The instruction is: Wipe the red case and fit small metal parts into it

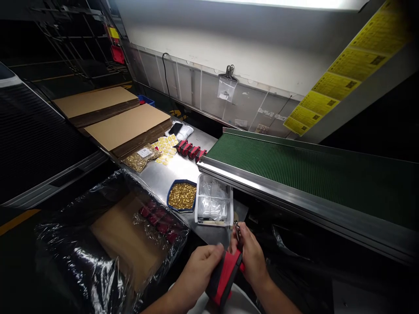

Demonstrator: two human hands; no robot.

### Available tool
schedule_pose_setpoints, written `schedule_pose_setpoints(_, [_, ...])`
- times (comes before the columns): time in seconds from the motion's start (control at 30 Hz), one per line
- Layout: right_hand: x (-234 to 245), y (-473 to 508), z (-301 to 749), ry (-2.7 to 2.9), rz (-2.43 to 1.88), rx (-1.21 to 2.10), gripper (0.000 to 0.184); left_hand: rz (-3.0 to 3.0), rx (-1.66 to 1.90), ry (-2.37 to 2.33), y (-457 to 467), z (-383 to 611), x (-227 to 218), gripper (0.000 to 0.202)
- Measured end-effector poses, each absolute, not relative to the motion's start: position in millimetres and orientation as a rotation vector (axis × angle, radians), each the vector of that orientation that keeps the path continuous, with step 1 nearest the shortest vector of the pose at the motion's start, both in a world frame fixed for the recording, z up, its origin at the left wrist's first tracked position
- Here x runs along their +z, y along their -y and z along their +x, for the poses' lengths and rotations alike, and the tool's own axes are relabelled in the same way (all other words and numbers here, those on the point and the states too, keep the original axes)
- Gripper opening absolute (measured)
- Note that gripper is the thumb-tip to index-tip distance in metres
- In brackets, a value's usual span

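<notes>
Low in the view, my left hand (201, 268) is wrapped around a red-and-black plastic device (227, 272), which is tilted. My right hand (250, 253) is closed at the upper end of the device, its fingers round a small shiny metal piece (236, 230) whose kind I cannot make out. Just beyond my hands stands a white bin (231, 205) with clear plastic bags (212, 200) inside. Left of it, a blue tray (169, 192) holds many small brass-coloured parts (182, 195). Several similar red-and-black devices (190, 149) stand in a row farther back.
A green conveyor belt (268, 165) with a metal rail runs to the right. Left are flat cardboard stacks (127, 124), a bag of brass parts (139, 158), yellow stickers (167, 146) and a phone (176, 128). A plastic-lined box (121, 226) stands front left.
</notes>
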State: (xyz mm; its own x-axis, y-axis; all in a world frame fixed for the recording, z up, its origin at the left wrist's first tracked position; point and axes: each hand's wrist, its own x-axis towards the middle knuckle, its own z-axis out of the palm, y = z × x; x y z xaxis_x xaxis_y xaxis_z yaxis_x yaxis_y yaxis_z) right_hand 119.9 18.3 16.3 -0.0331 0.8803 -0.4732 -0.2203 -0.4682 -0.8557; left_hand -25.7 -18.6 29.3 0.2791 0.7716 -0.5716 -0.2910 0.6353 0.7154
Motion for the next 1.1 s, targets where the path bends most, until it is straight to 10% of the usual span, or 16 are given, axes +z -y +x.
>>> schedule_pose_setpoints(0.33, [-13,-15,106,0.492,-1.267,1.772,0.048,0.526,0.792,-1.101,24,-38,-3,0.063])
schedule_pose_setpoints(1.1, [69,-10,110,0.746,-0.957,1.345,0.038,1.5,1.254,-1.176,31,-44,70,0.006])
